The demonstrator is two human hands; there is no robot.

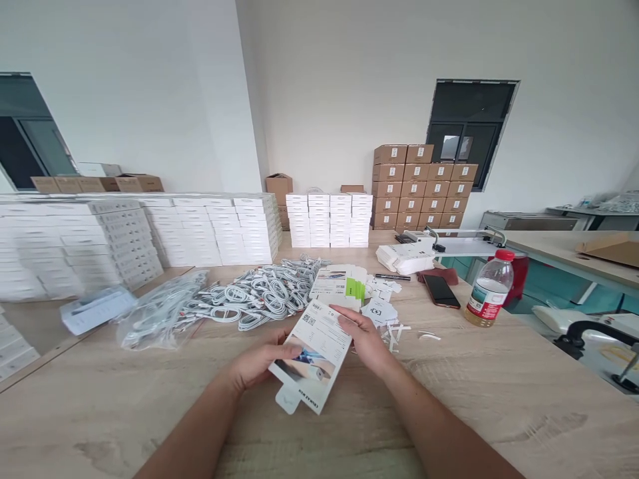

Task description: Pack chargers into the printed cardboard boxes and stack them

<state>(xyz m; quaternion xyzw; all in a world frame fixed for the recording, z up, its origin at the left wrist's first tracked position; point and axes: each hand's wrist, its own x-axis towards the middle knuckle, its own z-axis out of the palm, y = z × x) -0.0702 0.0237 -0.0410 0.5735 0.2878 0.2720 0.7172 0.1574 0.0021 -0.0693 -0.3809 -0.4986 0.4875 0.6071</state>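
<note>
Between my hands is a flat white cardboard box [314, 356], tilted, with a printed picture, a QR code and a tab sticking out at its near end. My left hand [262, 359] grips its left edge, thumb lying over the picture. On the upper right edge my right hand [367, 336] is closed, its fingers partly hidden behind the box. Just beyond lies a fanned stack of similar flat boxes [332, 285] with green parts. A heap of coiled white cables [264, 293] spreads to the left of it.
A plastic bag of cables [157, 313] lies at the left. White box stacks [210, 226] line the back. Paper scraps [394, 336], a phone [442, 291] and a red-capped bottle [492, 289] are on the right. Brown cartons [409, 189] stand by the wall.
</note>
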